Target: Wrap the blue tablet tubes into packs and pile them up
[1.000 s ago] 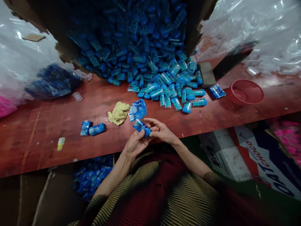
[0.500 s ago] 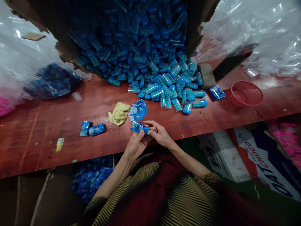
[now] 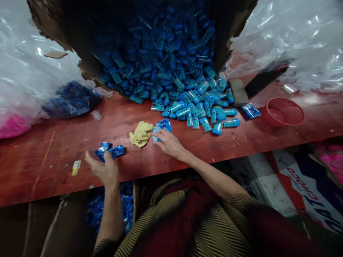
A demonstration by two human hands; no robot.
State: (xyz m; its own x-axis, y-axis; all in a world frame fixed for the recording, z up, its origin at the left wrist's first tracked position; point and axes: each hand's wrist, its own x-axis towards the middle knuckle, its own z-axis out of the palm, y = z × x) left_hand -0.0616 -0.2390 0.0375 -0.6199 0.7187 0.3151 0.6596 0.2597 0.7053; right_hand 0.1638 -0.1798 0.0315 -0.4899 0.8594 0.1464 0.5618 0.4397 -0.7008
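In the head view, your left hand (image 3: 103, 168) lies open, palm up, on the red table (image 3: 40, 167), thumb out to the left and fingers loosely curled. Its fingertips touch the small group of blue packs (image 3: 109, 151) lying just beyond them; they rest against the packs rather than close round any one. A yellow label (image 3: 76, 166) lies on the table left of the thumb, near but apart.

Your right hand (image 3: 170, 143) reaches forward, palm down, its fingertips on the near edge of a stack of blue sleeves (image 3: 162, 126). Whether the fingers pinch one sleeve or only press on the stack, you cannot tell from here. Just left of these fingers, touching the stack or nearly so, sits a crumpled yellow cloth (image 3: 140, 133).

Beyond the right fingertips, a heap of blue tubes (image 3: 198, 107) spills from a torn carton (image 3: 227, 32) onto the table. Far to the right of the fingers stand a red basket (image 3: 284, 111) and one blue packet (image 3: 250, 110), with a brown block (image 3: 238, 92) between the packet and the heap. Well left of your left hand, a clear bag (image 3: 71, 100) holds more blue goods. Below the table edge, by your left forearm, a box of blue packs (image 3: 125, 210) shows.
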